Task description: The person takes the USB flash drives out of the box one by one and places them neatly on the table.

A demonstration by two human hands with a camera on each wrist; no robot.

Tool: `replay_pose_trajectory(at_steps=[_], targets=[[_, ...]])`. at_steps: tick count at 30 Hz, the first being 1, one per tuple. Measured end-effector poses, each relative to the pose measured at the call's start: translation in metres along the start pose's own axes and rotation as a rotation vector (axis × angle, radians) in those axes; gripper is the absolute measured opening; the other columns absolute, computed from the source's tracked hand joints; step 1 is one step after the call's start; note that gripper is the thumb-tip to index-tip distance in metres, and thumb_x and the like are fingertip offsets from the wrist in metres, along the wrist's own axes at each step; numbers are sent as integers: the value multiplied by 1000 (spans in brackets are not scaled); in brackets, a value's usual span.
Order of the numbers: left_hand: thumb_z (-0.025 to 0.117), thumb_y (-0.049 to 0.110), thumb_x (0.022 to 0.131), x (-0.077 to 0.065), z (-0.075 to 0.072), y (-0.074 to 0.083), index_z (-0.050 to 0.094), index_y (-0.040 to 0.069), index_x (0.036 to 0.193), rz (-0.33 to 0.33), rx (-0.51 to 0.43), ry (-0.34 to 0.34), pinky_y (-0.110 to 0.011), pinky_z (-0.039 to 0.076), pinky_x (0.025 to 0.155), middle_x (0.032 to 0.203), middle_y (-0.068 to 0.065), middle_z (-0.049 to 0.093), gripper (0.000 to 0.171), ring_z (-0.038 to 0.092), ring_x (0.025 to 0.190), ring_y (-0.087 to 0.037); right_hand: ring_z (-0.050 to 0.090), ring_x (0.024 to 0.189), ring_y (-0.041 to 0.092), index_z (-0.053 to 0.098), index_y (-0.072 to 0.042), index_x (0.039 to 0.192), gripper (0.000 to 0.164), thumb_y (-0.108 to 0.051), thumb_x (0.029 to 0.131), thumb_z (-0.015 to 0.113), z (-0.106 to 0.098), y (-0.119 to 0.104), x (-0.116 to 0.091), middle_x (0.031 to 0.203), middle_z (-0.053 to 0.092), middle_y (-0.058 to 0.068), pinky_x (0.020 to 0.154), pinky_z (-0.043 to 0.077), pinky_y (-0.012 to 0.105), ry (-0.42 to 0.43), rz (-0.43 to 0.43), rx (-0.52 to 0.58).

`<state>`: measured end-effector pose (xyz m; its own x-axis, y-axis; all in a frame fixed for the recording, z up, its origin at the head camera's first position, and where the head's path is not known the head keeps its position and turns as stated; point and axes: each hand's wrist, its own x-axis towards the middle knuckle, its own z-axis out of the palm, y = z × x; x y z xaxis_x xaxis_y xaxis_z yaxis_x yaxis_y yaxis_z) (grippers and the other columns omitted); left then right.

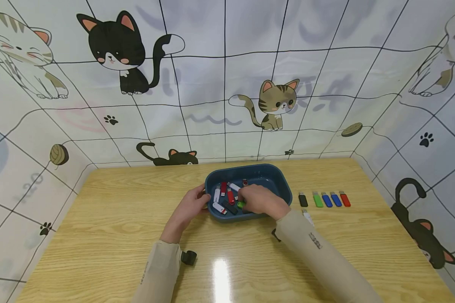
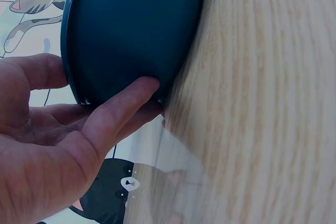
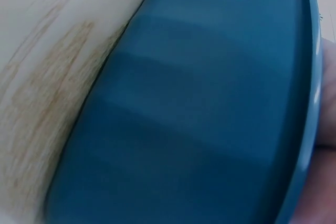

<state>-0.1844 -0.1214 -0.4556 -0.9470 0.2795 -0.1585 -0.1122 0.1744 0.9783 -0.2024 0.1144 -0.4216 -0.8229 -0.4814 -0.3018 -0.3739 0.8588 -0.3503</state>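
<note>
In the head view a dark blue plastic bin (image 1: 267, 171) holds several USB sticks. My left hand (image 1: 191, 206) grips the bin's left end, its thumb at the rim; the left wrist view shows fingers (image 2: 123, 103) against the outer wall. My right hand (image 1: 259, 198) reaches down into the bin with bent fingers, right at a green USB stick (image 1: 241, 205); I cannot tell whether they pinch it. Beside it lie a red USB stick (image 1: 230, 196) and a white one (image 1: 219, 208). The right wrist view is mostly the bin's outer wall (image 3: 199, 103), hiding the fingertips.
On the wooden table (image 1: 136, 219), right of the bin, a row holds a black USB stick (image 1: 303, 200), a green one (image 1: 318, 200), two blue ones and a red one (image 1: 345, 199). A white stick (image 1: 308, 216) lies below the black one, partly behind the right sleeve. Cat-print cloth (image 1: 212, 84) stands behind.
</note>
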Motion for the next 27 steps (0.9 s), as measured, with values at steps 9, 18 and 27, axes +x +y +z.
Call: replay_pose_trajectory(at_steps=[9,18,27], targets=[[48,8,106,0,0,0,36,-2,158,-13,-3,7,-49,60,91,143,-28,55,55,66,114,-38,53,74,19,71,-7,104,10,-9,94,72,1,2,-7,88,63,1,65,44,33,118,47,44],[48,8,106,0,0,0,36,-2,158,-14,-13,4,-48,60,91,143,-28,55,55,66,115,-38,57,82,19,70,-7,119,26,-17,95,75,2,2,-21,100,65,4,69,51,34,280,112,127],[48,8,106,0,0,0,36,-3,158,-6,4,4,-48,59,91,144,-29,54,54,65,115,-39,63,95,20,68,-6,123,30,-18,96,74,0,7,-39,109,66,5,76,56,38,446,89,238]])
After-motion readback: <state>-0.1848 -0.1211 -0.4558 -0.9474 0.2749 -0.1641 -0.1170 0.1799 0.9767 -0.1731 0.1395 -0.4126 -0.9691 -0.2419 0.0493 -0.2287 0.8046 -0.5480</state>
